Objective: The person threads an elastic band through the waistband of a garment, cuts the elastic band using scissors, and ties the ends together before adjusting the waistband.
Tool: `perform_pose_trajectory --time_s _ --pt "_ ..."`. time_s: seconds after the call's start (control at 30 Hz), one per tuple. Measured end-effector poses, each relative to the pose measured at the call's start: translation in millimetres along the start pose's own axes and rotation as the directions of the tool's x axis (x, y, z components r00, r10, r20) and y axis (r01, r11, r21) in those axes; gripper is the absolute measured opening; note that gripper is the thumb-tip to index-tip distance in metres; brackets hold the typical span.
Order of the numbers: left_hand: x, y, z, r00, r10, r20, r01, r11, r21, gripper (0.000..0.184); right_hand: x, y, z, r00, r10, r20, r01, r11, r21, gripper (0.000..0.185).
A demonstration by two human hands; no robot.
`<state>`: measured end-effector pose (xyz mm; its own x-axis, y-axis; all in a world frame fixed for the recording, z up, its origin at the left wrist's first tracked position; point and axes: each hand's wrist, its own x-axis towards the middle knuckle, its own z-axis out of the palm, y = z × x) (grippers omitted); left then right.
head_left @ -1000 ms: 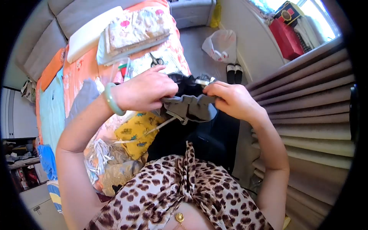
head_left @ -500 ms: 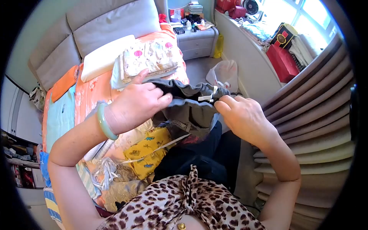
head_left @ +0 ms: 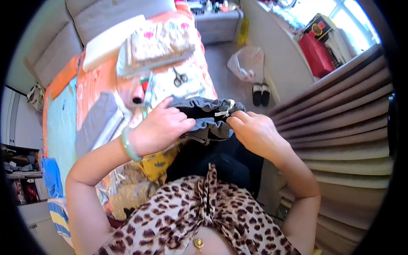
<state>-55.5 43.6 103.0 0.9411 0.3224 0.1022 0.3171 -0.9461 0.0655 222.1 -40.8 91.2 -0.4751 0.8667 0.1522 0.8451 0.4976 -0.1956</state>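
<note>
A dark grey garment (head_left: 208, 132) with a gathered, elastic-looking waistband is held up in front of my body, its opening facing up. My left hand (head_left: 159, 127), with a pale green bangle at the wrist, grips the left end of the waistband. At the right end, my right hand (head_left: 253, 127) pinches the band beside white tags (head_left: 222, 114). Yellow patterned cloth (head_left: 157, 163) lies below my left hand. Beyond the garment, black-handled scissors (head_left: 179, 77) rest on white patterned fabric (head_left: 163, 87) on the bed.
Folded floral bedding (head_left: 163, 44) and a white pillow (head_left: 112, 42) lie on the bed. A clear box (head_left: 138, 91) holds thread spools. On the floor are a white plastic bag (head_left: 246, 63) and black slippers (head_left: 261, 94). A pleated curtain (head_left: 340, 127) hangs at right.
The view has tilted down since half a second ago, bringing the scissors and slippers back into sight. Both hands still hold the waistband, which now looks narrower and flatter.
</note>
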Motion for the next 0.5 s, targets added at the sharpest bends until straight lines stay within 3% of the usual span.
perform_pose_trajectory --time_s 0.1,0.2,0.27,0.33,0.4,0.5 --pt "-12.7 16.2 82.1 0.993 -0.05 0.109 0.07 0.98 -0.186 0.013 -25.9 7.1 59.9 0.982 0.017 0.187 -0.042 0.991 0.13 0.023" --pt "-14.6 25.2 104.0 0.989 -0.086 0.116 0.123 0.923 -0.363 0.025 -42.2 18.1 75.8 0.993 0.037 0.111 -0.086 0.877 0.473 0.027" --pt "-7.0 22.5 89.6 0.993 -0.1 0.065 0.119 0.875 -0.469 0.026 -41.0 33.2 62.6 0.969 0.216 0.122 -0.246 0.775 0.582 0.023" --pt "10.5 10.6 67.3 0.986 -0.158 0.058 0.161 0.777 -0.608 0.021 -26.3 48.8 46.4 0.865 0.432 0.256 -0.468 0.511 0.721 0.025" --pt "30.1 1.1 68.6 0.958 -0.285 -0.014 0.191 0.677 -0.71 0.023 -7.4 61.7 46.0 0.905 0.373 0.204 -0.415 0.673 0.612 0.028" --pt "63.9 -14.4 95.2 0.97 -0.217 0.106 0.228 0.677 -0.7 0.028 7.1 80.5 82.9 0.985 0.058 0.16 -0.137 0.829 0.542 0.035"
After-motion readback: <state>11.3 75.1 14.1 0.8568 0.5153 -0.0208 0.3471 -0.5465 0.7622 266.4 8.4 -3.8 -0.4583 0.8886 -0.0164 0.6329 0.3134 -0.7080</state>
